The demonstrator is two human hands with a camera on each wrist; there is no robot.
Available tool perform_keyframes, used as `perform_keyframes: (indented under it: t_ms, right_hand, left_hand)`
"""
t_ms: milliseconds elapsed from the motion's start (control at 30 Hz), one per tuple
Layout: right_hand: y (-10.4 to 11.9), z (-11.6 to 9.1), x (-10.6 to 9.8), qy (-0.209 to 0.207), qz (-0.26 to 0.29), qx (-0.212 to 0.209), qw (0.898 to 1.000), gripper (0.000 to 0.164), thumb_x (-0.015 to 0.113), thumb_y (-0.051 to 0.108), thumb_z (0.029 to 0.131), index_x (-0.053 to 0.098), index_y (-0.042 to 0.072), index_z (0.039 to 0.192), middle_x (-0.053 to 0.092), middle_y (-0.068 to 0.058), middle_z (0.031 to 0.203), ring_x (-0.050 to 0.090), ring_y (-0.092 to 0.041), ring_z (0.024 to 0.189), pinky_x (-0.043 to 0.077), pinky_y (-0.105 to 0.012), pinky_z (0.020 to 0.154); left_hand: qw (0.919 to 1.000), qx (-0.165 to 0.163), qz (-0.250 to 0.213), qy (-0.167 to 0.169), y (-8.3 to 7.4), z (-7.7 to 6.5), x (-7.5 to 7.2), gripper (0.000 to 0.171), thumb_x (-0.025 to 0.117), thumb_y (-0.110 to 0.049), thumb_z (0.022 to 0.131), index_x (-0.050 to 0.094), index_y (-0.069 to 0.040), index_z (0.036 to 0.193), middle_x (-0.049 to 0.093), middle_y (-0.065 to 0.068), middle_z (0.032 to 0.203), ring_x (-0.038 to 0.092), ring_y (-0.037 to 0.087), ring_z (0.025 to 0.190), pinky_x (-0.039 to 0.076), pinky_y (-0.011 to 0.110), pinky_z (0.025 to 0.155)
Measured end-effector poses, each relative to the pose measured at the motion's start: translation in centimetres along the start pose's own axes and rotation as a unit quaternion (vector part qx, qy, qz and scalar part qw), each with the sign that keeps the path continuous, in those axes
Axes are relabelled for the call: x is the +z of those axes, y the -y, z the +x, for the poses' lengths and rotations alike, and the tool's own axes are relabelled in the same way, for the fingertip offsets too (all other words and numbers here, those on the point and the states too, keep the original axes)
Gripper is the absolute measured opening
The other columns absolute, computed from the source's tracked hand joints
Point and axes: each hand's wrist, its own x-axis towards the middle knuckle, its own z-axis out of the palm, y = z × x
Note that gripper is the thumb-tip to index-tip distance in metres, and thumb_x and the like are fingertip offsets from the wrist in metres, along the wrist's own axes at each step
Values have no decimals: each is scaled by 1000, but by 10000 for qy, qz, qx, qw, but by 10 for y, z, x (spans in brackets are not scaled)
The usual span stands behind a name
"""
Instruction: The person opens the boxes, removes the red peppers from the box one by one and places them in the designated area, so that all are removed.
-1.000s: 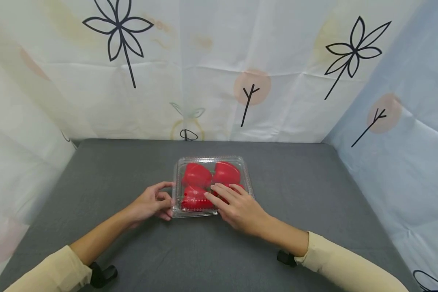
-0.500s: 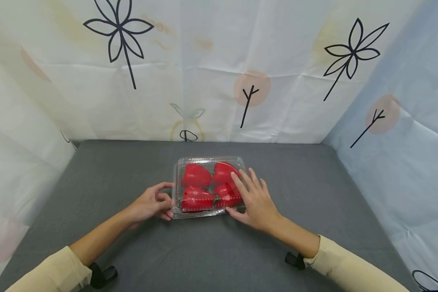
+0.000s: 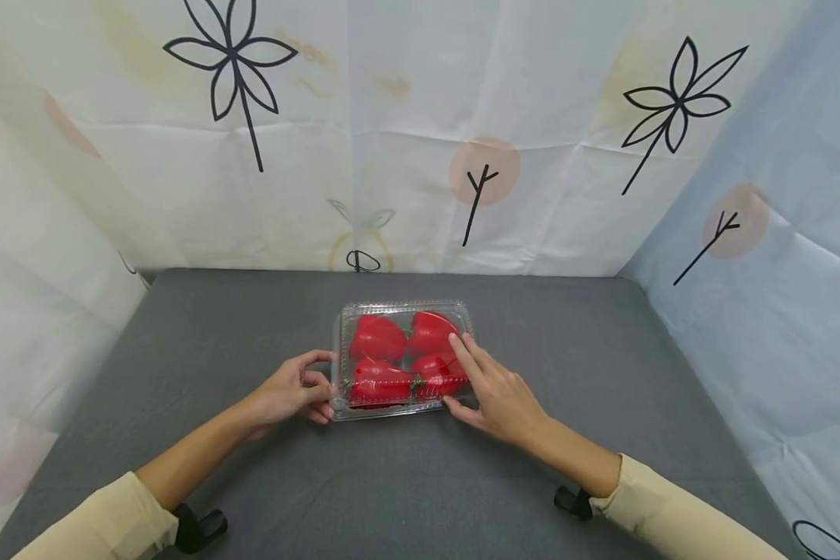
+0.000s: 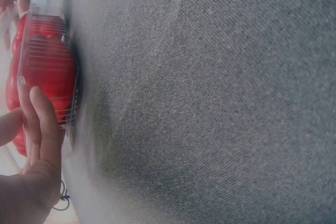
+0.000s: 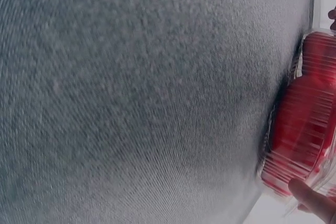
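Gray table (image 3: 420, 482), printed cloth (image 3: 406, 101) behind. On my feed, L hand (image 3: 290, 394) pinches clear box (image 3: 390, 413) just right of it, 4 red peppers (image 3: 378, 338) inside; R hand (image 3: 509, 400), fingers straight, touches opp. side. Prob. steadying step; next calls for even 2-hand pressure.

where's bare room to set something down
Grey tabletop is bare behind the clear container, up to the curtain; left of the left hand; right of the right hand; and in front of the container. Crowded: the container's sides, by both hands; inside, red peppers.
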Motion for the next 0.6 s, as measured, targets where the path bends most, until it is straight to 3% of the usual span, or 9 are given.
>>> perform_keyframes:
  t_ms: [200, 433, 600]
  right_hand:
    - [-1, 1, -3, 102, 77, -21, 9999, 94, 83, 23, 76, 33, 3, 153, 51, -25, 141, 65, -36, 112, 59, -34, 60]
    - [0, 0, -6, 200, 117, 33, 9997, 91, 81, 13, 74, 35, 5, 152, 51, -25, 142, 66, -34, 108, 57, -32, 60]
    - [0, -1, -7, 245, 329, 71, 9991, 89, 80, 6, 73, 39, 8, 151, 48, -25, 144, 65, -28, 97, 51, -26, 58]
  left_hand:
    - [10000, 0, 4, -46, 0, 0, 0, 69, 65, -7, 96, 23, 3, 150, 66, 12, 87, 68, 23, 73, 62, 39, 72]
    - [10000, 11, 7, -53, -1, 0, 0, 70, 66, -8, 95, 23, 3, 149, 66, 12, 88, 69, 23, 73, 62, 39, 72]
    - [10000, -7, 46, -56, -2, 0, 1, 69, 65, -7, 96, 23, 3, 149, 66, 12, 88, 68, 22, 73, 62, 38, 71]
